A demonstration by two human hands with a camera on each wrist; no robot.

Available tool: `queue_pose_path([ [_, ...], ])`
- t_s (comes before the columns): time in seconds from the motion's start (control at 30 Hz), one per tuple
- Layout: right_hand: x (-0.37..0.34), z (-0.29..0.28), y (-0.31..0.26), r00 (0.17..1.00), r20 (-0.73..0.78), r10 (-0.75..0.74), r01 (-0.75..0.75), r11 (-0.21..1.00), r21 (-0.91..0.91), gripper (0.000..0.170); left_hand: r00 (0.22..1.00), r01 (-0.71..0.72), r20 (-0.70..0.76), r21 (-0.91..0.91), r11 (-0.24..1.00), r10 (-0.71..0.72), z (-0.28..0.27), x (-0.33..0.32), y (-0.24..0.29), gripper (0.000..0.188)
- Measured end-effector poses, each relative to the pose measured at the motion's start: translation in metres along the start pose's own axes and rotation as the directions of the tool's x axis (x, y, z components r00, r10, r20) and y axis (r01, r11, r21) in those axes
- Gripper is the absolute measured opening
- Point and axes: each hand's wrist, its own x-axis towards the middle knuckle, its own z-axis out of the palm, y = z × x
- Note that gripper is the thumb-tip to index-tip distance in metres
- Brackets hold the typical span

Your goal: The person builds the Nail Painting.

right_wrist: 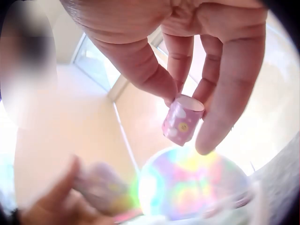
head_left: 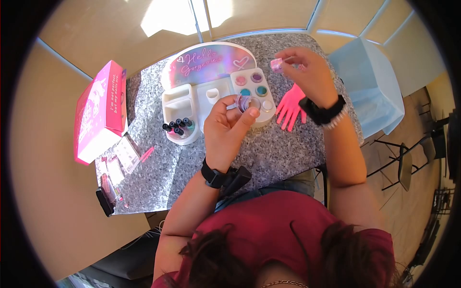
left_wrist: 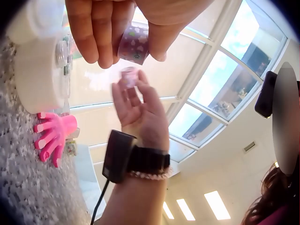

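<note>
- purple patterned roll (left_wrist: 134,44) gets pinched by the left hand (head_left: 225,129)
- little pink roll (right_wrist: 182,123) pinched too, by the right hand (head_left: 313,76)
- hot-pink model hand (head_left: 289,107) seen beside the white organizer (head_left: 175,115)

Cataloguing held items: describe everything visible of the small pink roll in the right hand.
The pink roll is a short hollow cylinder, pale inside, printed outside with white cloud-like shapes and a round yellow motif. It looks like thin, slightly glossy paper or film. The right hand pinches it near its rim, in midair; it tilts in the right wrist view and touches nothing else.
</note>
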Motion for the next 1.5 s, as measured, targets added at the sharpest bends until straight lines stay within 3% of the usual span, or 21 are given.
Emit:
queue_pose_path([
  [0.03,-0.01,0.003,-0.012,1.0,0.02,-0.001,-0.003,0.98,0.2,0.02,1.0,-0.006,-0.015,0.002,1.0,0.006,0.001,0.0,0.0,0.042],
  [0.1,-0.032,0.006,-0.048,0.986,0.148,0.08,-0.145,0.854,0.499,0.018,0.999,0.017,-0.042,-0.031,0.999,-0.018,0.003,0.0,0.005,0.044],
  [0.23,-0.058,0.016,-0.06,0.973,0.213,-0.094,-0.024,0.87,0.493,0.027,0.998,0.039,-0.051,-0.061,0.997,-0.042,0.001,0.001,0.002,0.048],
  [0.27,-0.062,0.016,-0.063,0.959,0.281,-0.046,-0.119,0.833,0.541,0.031,0.998,0.039,-0.051,-0.06,0.997,-0.042,0.0,0.001,0.001,0.048],
  [0.3,-0.064,0.018,-0.062,0.959,0.281,-0.046,-0.118,0.833,0.541,0.031,0.999,0.023,-0.039,-0.07,0.997,-0.026,0.0,0.001,0.001,0.047],
  [0.4,-0.069,0.024,-0.06,0.97,0.24,-0.029,-0.117,0.813,0.57,0.031,0.999,-0.012,-0.039,-0.08,0.997,0.009,0.001,0.0,0.0,0.046],
  [0.57,-0.074,0.031,-0.066,0.993,0.115,-0.008,-0.033,0.936,0.35,0.024,0.997,-0.013,-0.076,-0.033,0.999,0.011,0.001,-0.002,0.003,0.044],
  [0.77,-0.079,0.039,-0.07,0.997,-0.008,-0.078,0.077,0.968,0.239,0.024,0.996,0.025,-0.088,0.011,1.0,-0.024,0.002,-0.003,0.005,0.042],
  [0.9,-0.079,0.04,-0.069,0.999,-0.016,-0.03,0.033,0.981,0.19,0.023,0.997,-0.002,-0.075,-0.039,0.999,-0.001,0.004,-0.002,0.002,0.038],
  [1.1,-0.082,0.048,-0.067,0.989,-0.098,-0.114,0.123,0.989,0.087,0.019,0.996,0.017,-0.091,-0.053,0.998,-0.022,0.007,-0.003,0.005,0.034],
  [1.17,-0.084,0.048,-0.07,0.997,-0.064,0.033,-0.013,0.959,0.284,0.02,0.996,0.028,-0.087,-0.052,0.998,-0.033,0.008,-0.003,0.011,0.032],
  [1.2,-0.083,0.047,-0.067,0.997,-0.065,0.033,-0.013,0.959,0.283,0.02,0.995,0.035,-0.088,-0.079,0.996,-0.041,0.009,-0.004,0.015,0.028],
  [1.27,-0.081,0.044,-0.057,0.996,-0.032,0.088,-0.054,0.816,0.575,0.024,0.995,0.041,-0.089,-0.107,0.993,-0.05,0.006,-0.003,0.015,0.024],
  [1.33,-0.078,0.043,-0.05,0.995,-0.026,0.094,-0.063,0.819,0.571,0.025,0.996,0.088,0.033,-0.02,0.996,-0.088,-0.002,-0.002,0.01,0.032],
  [1.43,-0.078,0.042,-0.044,0.994,0.006,0.11,-0.095,0.831,0.548,0.027,0.985,0.172,0.031,-0.181,0.968,-0.169,0.003,-0.005,0.012,0.031],
  [1.5,-0.078,0.044,-0.043,0.992,0.035,0.122,-0.122,0.84,0.528,0.027,0.983,0.179,0.069,-0.119,0.977,-0.172,0.0,-0.007,0.014,0.034],
])
